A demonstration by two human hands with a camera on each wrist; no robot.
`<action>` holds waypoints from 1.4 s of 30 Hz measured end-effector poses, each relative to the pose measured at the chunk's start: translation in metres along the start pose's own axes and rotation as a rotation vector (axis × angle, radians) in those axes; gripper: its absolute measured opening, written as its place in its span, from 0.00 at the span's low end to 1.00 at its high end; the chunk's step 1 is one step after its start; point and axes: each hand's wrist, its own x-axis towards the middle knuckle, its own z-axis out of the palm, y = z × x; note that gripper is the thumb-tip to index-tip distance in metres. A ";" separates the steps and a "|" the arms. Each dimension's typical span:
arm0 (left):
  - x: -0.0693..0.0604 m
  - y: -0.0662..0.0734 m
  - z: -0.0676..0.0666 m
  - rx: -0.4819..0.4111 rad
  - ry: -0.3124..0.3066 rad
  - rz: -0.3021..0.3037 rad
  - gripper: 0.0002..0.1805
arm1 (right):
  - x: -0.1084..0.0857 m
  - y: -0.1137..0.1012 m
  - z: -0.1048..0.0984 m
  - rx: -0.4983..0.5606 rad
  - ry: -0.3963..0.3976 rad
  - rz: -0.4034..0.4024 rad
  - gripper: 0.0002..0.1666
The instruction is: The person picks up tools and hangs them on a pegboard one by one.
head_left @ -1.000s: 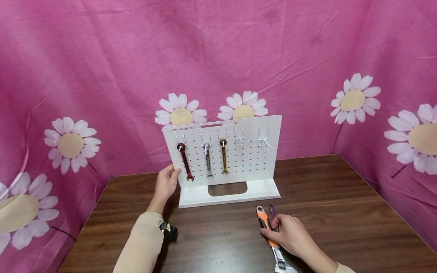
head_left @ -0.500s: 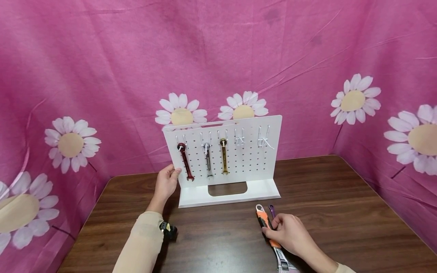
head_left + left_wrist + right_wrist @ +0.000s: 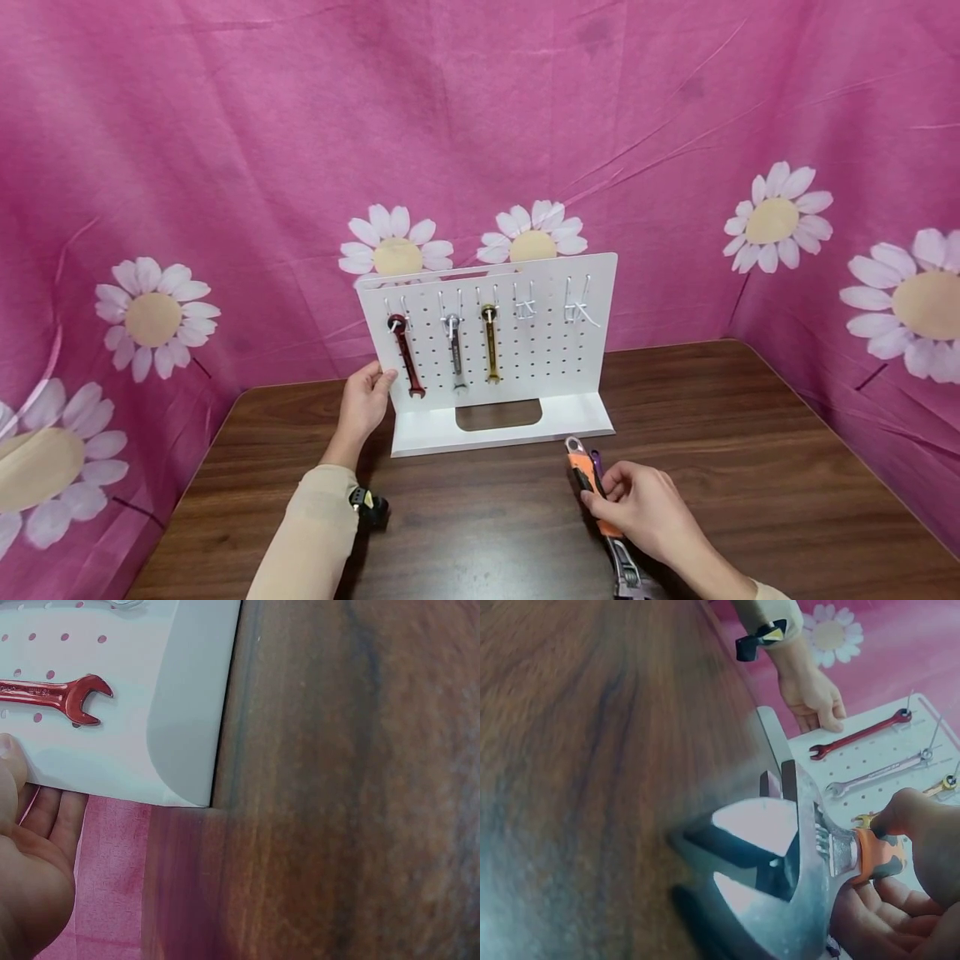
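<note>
My left hand (image 3: 365, 406) grips the left edge of a white pegboard stand (image 3: 517, 362), thumb on the front and fingers behind. In my right hand (image 3: 651, 510) is an adjustable wrench (image 3: 806, 900) with an orange and black handle, pinched between thumb and fingers. Its ring end is near the stand's front right corner, and its wide steel head faces me. A purple wrench (image 3: 597, 458) shows beside the handle, mostly hidden by the hand; whether the fingers hold it too is unclear. A red wrench (image 3: 407, 358), a silver wrench (image 3: 456, 354) and a yellow wrench (image 3: 491, 346) hang on hooks.
Two white hook sets, the middle-right hooks (image 3: 526, 304) and the far-right hooks (image 3: 579, 304), carry no wrench. The stand rests on a brown wooden table (image 3: 480, 508). A pink flowered curtain (image 3: 480, 125) encloses the back and sides.
My right hand has moved slightly forward and to the right with the adjustable wrench, whose ring end is now closer to the stand's base. The left hand keeps its place on the board.
</note>
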 end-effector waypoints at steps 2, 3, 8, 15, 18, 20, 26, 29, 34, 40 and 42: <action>0.000 0.000 0.000 0.002 0.000 0.000 0.10 | 0.000 0.000 -0.001 0.038 -0.011 0.015 0.17; 0.000 0.000 0.000 0.001 0.000 0.001 0.10 | -0.001 -0.001 -0.001 0.053 -0.014 0.019 0.17; 0.001 -0.001 0.001 0.002 0.002 0.001 0.10 | -0.001 -0.003 -0.002 0.099 -0.001 0.005 0.16; 0.000 -0.001 0.001 -0.008 -0.003 -0.009 0.10 | 0.000 -0.006 -0.003 0.175 0.036 0.000 0.15; 0.000 0.000 0.000 -0.001 -0.004 -0.013 0.11 | 0.000 -0.008 -0.003 0.189 0.063 -0.025 0.16; -0.001 0.000 0.000 0.001 -0.003 -0.013 0.11 | 0.001 -0.009 -0.003 0.193 0.076 -0.046 0.17; -0.001 0.000 0.000 0.003 0.002 -0.003 0.11 | 0.006 -0.016 -0.005 0.231 0.102 -0.075 0.16; -0.001 -0.001 0.000 0.008 0.005 0.002 0.10 | 0.010 -0.021 -0.006 0.262 0.118 -0.095 0.17; -0.001 -0.001 0.000 0.020 0.004 -0.007 0.10 | 0.020 -0.030 -0.009 0.315 0.124 -0.107 0.20; -0.001 0.000 0.000 0.031 0.008 -0.005 0.10 | 0.035 -0.042 -0.011 0.337 0.146 -0.120 0.20; -0.001 0.000 0.000 0.030 0.008 -0.006 0.11 | 0.040 -0.046 -0.010 0.355 0.151 -0.119 0.19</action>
